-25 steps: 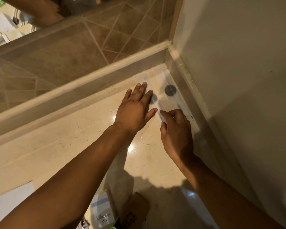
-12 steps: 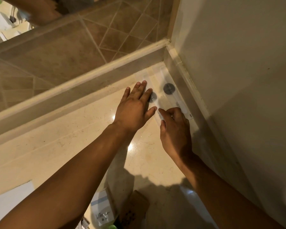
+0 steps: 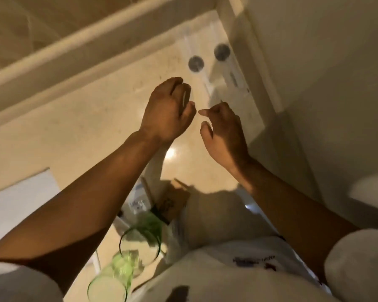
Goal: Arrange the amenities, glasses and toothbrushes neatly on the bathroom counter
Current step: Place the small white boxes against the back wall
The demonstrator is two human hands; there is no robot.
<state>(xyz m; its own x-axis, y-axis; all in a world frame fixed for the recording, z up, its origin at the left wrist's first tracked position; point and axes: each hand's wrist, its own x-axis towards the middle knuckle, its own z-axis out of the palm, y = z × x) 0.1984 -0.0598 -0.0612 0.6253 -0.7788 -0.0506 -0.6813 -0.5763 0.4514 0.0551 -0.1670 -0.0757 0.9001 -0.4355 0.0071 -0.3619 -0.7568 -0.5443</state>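
Observation:
Two clear wrapped toothbrush packets lie side by side in the counter's far right corner; the left packet [image 3: 196,64] and the right packet [image 3: 222,52] each carry a round grey sticker. My left hand [image 3: 167,110] hovers just in front of them, fingers loosely curled, holding nothing. My right hand [image 3: 222,127] is beside it, fingers bent, also empty. Two green glasses stand near the counter's front edge under my left forearm, one [image 3: 140,245] behind the other [image 3: 109,282]. A white amenity box [image 3: 138,200] and a brown amenity box [image 3: 171,202] lie between the glasses and my hands.
The beige stone counter [image 3: 85,136] meets a raised ledge [image 3: 96,38] at the back and a white wall [image 3: 325,83] on the right. A white flat sheet [image 3: 18,197] lies at the left. My white shirt fills the bottom of the view.
Both hands have lifted off the toothbrush packets and drawn back toward me, fingers curling. The camera has tilted down, bringing the glasses and boxes into view.

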